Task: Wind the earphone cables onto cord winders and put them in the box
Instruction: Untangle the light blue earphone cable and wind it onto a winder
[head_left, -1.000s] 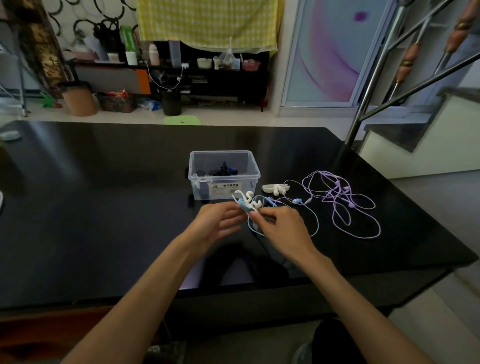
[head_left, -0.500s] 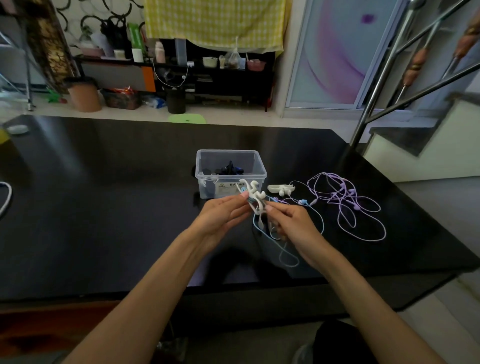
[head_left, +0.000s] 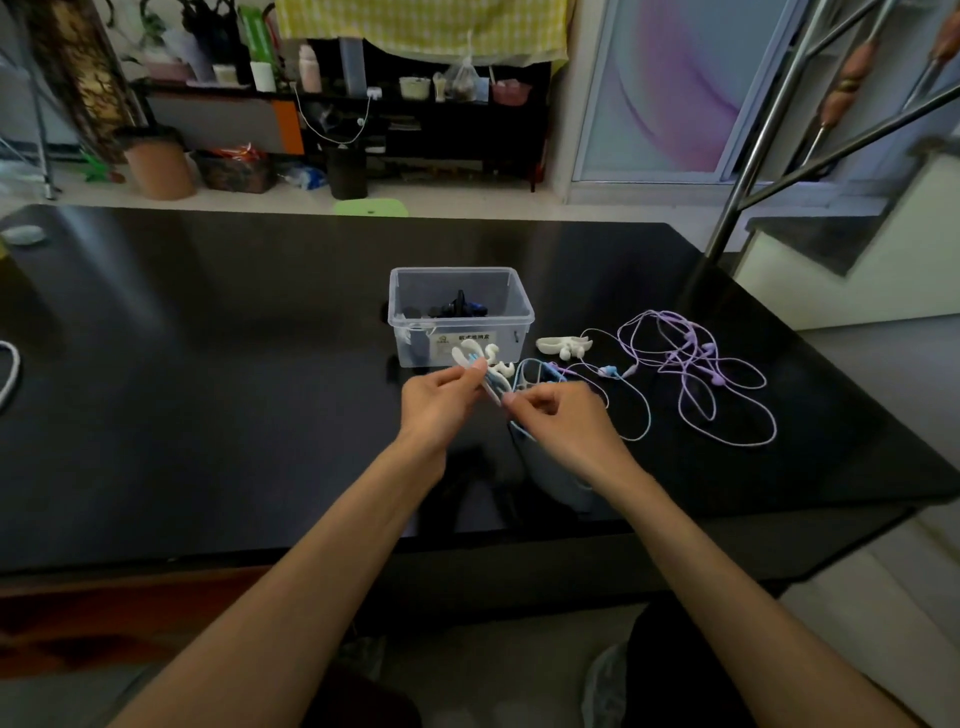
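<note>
Blue earphone cable (head_left: 524, 384) held above the black table (head_left: 208, 364), just in front of the clear plastic box (head_left: 460, 317). Left hand (head_left: 441, 402) pinches the white cord winder (head_left: 491, 371); right hand (head_left: 563, 418) pinches the cable beside it. Cable looks light, limp, tangle-prone; best held near the winder under tension. Purple earphones (head_left: 696, 374) and spare winder (head_left: 563, 345) lie to the right. Box contents dark, unclear; number of wraps hidden by fingers.

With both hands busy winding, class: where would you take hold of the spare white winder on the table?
Pinch the spare winder across its narrow middle, from above: it lies flat, apart from the box, with cable beside its right end.
</note>
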